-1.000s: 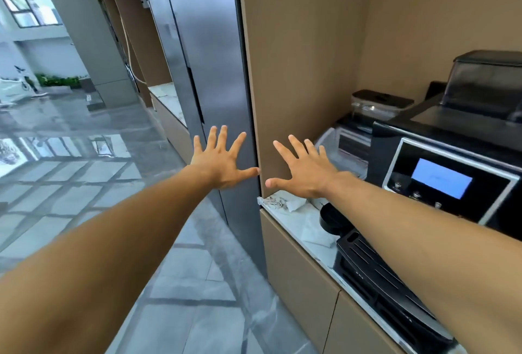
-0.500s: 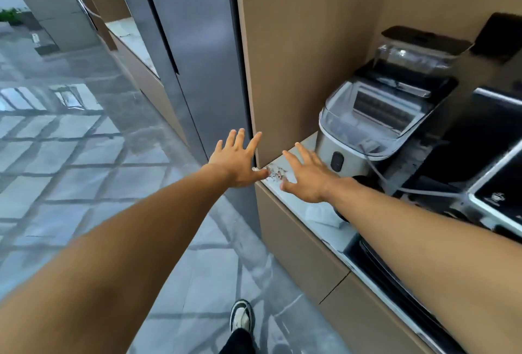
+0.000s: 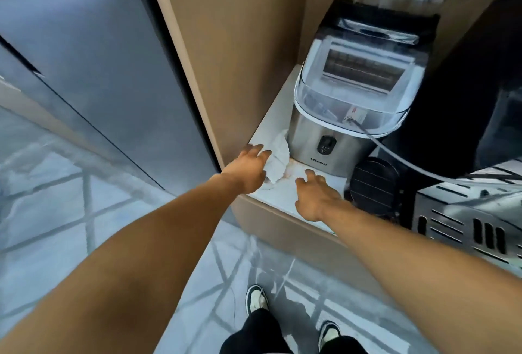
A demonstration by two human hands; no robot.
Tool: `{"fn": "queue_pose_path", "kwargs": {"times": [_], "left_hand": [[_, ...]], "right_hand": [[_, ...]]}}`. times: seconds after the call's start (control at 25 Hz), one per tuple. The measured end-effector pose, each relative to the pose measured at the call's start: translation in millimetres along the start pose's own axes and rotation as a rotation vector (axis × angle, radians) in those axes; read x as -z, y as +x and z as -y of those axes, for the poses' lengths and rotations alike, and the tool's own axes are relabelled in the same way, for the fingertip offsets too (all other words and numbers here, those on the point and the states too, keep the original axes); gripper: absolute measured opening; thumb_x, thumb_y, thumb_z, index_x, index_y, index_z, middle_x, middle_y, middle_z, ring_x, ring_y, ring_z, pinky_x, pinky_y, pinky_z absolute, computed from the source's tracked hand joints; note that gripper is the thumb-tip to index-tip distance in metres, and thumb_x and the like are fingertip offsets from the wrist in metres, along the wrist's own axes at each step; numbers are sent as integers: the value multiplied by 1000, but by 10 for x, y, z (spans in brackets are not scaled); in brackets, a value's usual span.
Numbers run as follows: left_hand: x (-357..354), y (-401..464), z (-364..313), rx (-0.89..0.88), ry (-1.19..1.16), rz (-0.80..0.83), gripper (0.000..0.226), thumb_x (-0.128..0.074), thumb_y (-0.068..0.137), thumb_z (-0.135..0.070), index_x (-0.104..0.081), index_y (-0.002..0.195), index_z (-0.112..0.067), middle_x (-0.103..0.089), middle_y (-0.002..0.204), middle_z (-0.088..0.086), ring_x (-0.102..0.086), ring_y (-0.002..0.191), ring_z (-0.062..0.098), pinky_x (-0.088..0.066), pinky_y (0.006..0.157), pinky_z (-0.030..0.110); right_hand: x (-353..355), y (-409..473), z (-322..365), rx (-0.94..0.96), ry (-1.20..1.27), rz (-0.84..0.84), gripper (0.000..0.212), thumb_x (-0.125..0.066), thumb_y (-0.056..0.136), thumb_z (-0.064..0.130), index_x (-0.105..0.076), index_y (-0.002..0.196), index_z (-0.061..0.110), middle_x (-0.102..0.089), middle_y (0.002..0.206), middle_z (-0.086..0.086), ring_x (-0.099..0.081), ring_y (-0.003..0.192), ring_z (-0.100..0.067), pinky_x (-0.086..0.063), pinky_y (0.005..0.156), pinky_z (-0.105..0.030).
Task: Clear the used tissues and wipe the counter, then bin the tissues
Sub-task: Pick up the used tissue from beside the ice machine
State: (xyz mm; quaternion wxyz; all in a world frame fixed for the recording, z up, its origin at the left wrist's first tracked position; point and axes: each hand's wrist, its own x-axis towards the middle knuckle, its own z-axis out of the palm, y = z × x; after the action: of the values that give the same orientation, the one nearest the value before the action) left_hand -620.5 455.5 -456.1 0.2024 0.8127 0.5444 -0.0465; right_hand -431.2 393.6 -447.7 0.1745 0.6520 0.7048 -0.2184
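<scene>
Both grips released: left hand (image 3: 248,167) touching crumpled white tissue (image 3: 278,157), right hand (image 3: 316,194) spread just beside it. Tissue creased, limp, lying on white tabletop (image 3: 271,116) against near-left corner of ice maker (image 3: 339,116).
</scene>
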Motion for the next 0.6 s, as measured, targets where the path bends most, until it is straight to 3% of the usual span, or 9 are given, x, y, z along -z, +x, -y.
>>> {"fn": "queue_pose_path", "kwargs": {"times": [0.16, 0.32, 0.44, 0.6], "left_hand": [[-118, 487, 83, -170, 45, 14, 59, -51, 99, -25, -27, 153, -17, -16, 165, 9, -10, 152, 30, -25, 121, 46], [-294, 859, 44, -330, 114, 5, 58, -56, 97, -24, -36, 150, -15, -29, 160, 9, -23, 148, 29, -24, 120, 38], [-369, 995, 64, -356, 128, 22, 57, -61, 94, -22, -42, 147, -14, -41, 154, 10, -34, 142, 29, -25, 119, 35], [-477, 1014, 93, -359, 103, 60, 48, -57, 95, -17, -50, 142, -13, -43, 153, 5, -36, 139, 28, -31, 115, 33]], "right_hand": [[-202, 143, 23, -205, 0, 4, 47, -59, 90, 13, -42, 133, 6, -30, 140, -13, -35, 126, -33, -48, 84, -40], [-339, 254, -81, -342, -5, -39, 51, -63, 84, 7, -43, 131, 7, -36, 133, -14, -43, 118, -32, -49, 83, -38], [-429, 321, -150, -367, -1, -61, 51, -63, 83, 6, -44, 130, 8, -39, 131, -14, -45, 116, -33, -49, 85, -38], [-497, 398, -185, -402, 46, -130, 43, -61, 82, 3, -49, 123, 9, -42, 127, -13, -45, 115, -33, -50, 86, -43]]}}
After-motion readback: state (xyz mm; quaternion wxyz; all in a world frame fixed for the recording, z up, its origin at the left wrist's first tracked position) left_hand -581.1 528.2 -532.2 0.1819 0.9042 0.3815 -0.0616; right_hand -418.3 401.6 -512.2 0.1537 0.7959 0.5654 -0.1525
